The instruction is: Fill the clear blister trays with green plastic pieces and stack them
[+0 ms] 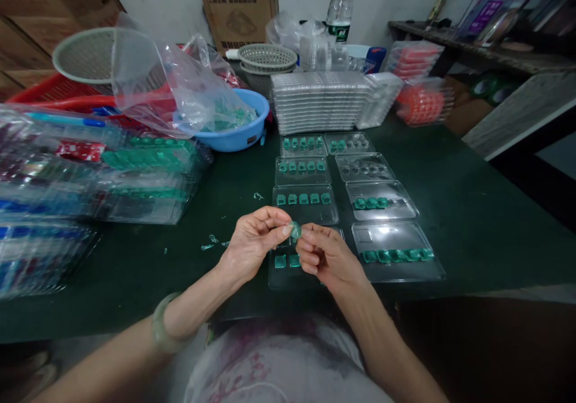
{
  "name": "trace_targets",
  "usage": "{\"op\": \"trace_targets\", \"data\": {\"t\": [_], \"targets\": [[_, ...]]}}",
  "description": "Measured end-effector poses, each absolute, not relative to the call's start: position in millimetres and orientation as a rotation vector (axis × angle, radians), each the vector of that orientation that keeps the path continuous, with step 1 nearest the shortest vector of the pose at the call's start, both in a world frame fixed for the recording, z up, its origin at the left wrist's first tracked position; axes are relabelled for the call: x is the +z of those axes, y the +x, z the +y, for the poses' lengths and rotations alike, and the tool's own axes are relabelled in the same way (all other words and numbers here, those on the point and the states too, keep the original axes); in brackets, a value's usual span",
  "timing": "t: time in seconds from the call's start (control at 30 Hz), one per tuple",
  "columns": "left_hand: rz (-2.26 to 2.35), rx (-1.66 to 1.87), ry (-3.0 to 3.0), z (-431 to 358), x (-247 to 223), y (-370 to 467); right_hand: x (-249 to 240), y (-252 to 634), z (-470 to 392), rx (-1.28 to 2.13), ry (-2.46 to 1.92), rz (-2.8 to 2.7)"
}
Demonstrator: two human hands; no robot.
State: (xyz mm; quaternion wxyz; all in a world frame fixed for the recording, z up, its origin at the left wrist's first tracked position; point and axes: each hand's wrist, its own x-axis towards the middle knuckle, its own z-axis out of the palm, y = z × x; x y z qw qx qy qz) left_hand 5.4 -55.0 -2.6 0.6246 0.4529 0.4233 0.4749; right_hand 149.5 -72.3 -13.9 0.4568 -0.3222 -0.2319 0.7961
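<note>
My left hand [256,241] and my right hand [328,253] meet over the near trays, fingertips pinched together on a small translucent green plastic piece [295,231]. Fingers cover part of it, so its exact kind is unclear. Beneath them lies a clear plastic tray [283,278] with similar green pieces, partly hidden by my right hand. To the right, another clear tray [405,274] carries a row of green pieces [398,255]. Further trays stretch away in two columns; one at the right, a clear tray [364,168], shows no green in its hollows.
A blue basin [245,139] holds green pieces and a plastic bag [157,85]. Stacked filled packs [144,196] stand at left. Behind the trays rises a stack of clear trays [319,103]. Wrapper scraps [207,246] lie left of my hands. Red packs [423,100] sit back right.
</note>
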Motion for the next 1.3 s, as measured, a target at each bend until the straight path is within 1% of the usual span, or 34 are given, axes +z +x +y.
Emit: {"op": "trace_targets", "data": {"t": [0.17, 0.33, 0.53, 0.63, 0.8, 1.0, 1.07, 1.2, 1.3], "targets": [[0.815, 0.846, 0.618, -54, 0, 0, -18, 147, -76, 1.835, -0.914, -0.751], [0.791, 0.742, 0.368, -56, 3, -3, -22, 153, -76, 1.604, -1.12, -0.983], [0.842, 0.806, 0.565, -51, 4, 4, -8, 158, -87, 1.071, -1.198, -1.304], [0.855, 0.789, 0.642, -48, 4, 11, -5, 160, -92, 0.903, -1.17, -1.481], [0.848, 0.735, 0.718, -47, 4, 22, -8, 173, -91, 0.81, -1.236, -1.521], [0.802, 0.66, 0.84, -47, 8, 44, -1, 197, -95, 0.886, -1.284, -1.575], [0.816, 0.636, 0.886, -45, 11, 50, 0, 214, -92, 0.866, -1.338, -1.559], [0.925, 0.623, 0.999, -38, 17, 45, -9, 277, -63, 0.594, -1.52, -1.433], [1.021, 0.685, 1.092, -30, 18, 26, -25, 328, -31, 0.357, -1.712, -1.477]]}}
